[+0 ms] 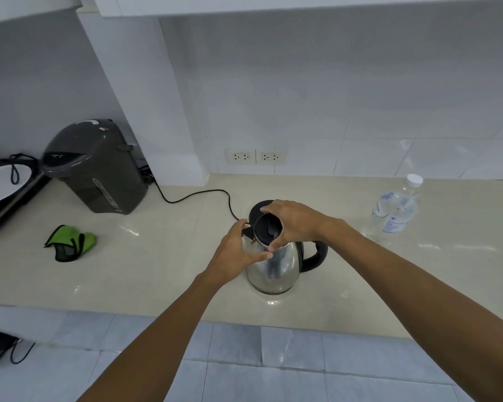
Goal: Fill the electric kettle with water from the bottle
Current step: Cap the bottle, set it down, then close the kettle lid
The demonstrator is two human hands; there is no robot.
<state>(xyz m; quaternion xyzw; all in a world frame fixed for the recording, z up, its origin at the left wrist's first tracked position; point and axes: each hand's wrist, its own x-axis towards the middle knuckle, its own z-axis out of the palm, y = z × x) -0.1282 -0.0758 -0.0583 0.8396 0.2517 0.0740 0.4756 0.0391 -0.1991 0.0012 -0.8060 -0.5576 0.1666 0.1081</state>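
The right hand [295, 221] arches over the top of the stainless electric kettle [276, 268], its fingers [269, 210] and thumb curled around the black lid [268, 229] and clamped on its rim. The left hand [238, 248] presses against the kettle's upper side by the spout, fingers spread and lying on the steel, one fingertip reaching across just under the right thumb. The lid sits on the kettle's mouth; whether it is fully seated or partly lifted cannot be told. Below the fingers the kettle stands upright on the pale desk [157, 271], its black handle [315, 255] pointing away to the right of the right wrist. Just behind the fingers lies the round black kettle base [257, 208], with a black cord [198, 195] trailing left from it. Well right of the right hand stands the capped clear water bottle [397, 211]. Far left of the left hand lie a green cloth [70, 242] and a dark grey thermo pot [99, 166]. Wall sockets [256, 156] sit beyond the fingers.
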